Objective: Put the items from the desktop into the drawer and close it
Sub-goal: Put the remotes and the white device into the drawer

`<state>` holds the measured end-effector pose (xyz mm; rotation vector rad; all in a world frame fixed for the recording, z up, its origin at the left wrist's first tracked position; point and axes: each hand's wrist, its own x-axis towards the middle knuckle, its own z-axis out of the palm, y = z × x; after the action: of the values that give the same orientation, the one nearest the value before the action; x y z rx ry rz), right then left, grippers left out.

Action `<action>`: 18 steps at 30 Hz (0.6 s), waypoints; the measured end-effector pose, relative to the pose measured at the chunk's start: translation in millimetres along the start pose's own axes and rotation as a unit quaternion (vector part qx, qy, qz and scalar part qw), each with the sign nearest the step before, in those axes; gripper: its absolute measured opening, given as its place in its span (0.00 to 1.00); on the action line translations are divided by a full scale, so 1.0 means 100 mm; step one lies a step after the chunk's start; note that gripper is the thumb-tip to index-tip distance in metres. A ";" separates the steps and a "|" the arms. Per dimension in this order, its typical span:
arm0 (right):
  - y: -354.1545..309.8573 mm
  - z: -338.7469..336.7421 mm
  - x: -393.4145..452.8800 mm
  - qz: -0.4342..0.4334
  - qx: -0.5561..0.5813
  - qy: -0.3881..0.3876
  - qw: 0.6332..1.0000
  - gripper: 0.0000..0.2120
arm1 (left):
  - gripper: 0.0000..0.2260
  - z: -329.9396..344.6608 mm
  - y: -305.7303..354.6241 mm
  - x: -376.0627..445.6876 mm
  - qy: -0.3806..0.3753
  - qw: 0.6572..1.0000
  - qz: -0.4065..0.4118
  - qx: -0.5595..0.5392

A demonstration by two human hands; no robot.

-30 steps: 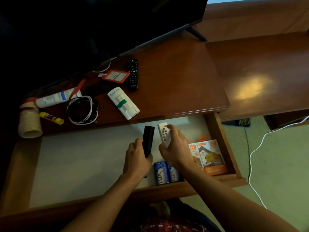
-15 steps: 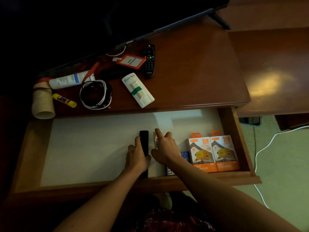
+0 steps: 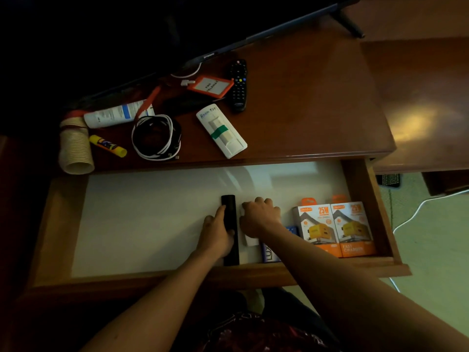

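Nearest, the left hand [image 3: 217, 236] is wrapping around a slim black remote [image 3: 230, 229], laying it lengthwise on the floor of the open drawer [image 3: 152, 224], likely so it sits square beside its neighbour; the right hand [image 3: 261, 218] is pressing down over a small white remote [image 3: 250, 240], fingers curled on it, seemingly lining it up alongside; just right of that, a blue box [image 3: 270, 251] and two orange charger boxes [image 3: 335, 229] are standing packed against the drawer's right wall, probably to save room; farther off, on the desktop [image 3: 304, 110], a white remote [image 3: 221, 130], coiled cables [image 3: 156, 137], a glue stick [image 3: 107, 146], a tube [image 3: 118, 114], paper cups [image 3: 74, 146], an orange tag [image 3: 210, 86] and a black remote [image 3: 238, 85] are waiting, so much is remaining to be done.
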<state>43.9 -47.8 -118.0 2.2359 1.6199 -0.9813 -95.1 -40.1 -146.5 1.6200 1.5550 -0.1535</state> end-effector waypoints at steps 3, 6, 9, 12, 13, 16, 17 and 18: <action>0.02 0.00 0.02 -0.005 -0.016 0.005 1.000 0.20 | 0.35 -0.03 -0.03 0.00 -0.013 1.000 0.009 -0.003; 0.06 -0.01 -0.01 -0.015 -0.033 0.005 0.999 0.21 | 0.35 -0.04 -0.06 0.01 -0.013 1.000 0.020 -0.001; 0.10 -0.01 -0.04 -0.021 -0.056 0.011 0.998 0.20 | 0.35 -0.02 -0.07 0.02 -0.010 1.000 0.026 0.005; 0.12 0.01 -0.07 -0.022 -0.059 0.010 0.998 0.18 | 0.34 0.00 -0.08 0.03 -0.013 0.999 0.034 0.001; 0.13 0.02 -0.08 -0.022 -0.056 0.010 0.998 0.18 | 0.33 0.02 -0.08 0.03 -0.013 0.999 0.039 0.001; 0.15 0.04 -0.11 -0.024 -0.053 0.015 0.998 0.17 | 0.32 0.05 -0.06 0.03 -0.009 0.999 0.045 0.002; 0.15 0.05 -0.12 -0.025 -0.053 0.017 0.998 0.17 | 0.31 0.07 -0.05 0.03 -0.007 0.999 0.042 -0.001; 0.16 0.06 -0.12 -0.027 -0.052 0.019 0.998 0.17 | 0.31 0.08 -0.04 0.03 -0.003 0.999 0.037 -0.006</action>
<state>53.8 -66.6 -118.2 2.1662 1.7142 -0.8522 -94.6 -43.0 -155.4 1.6636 1.4852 -0.1092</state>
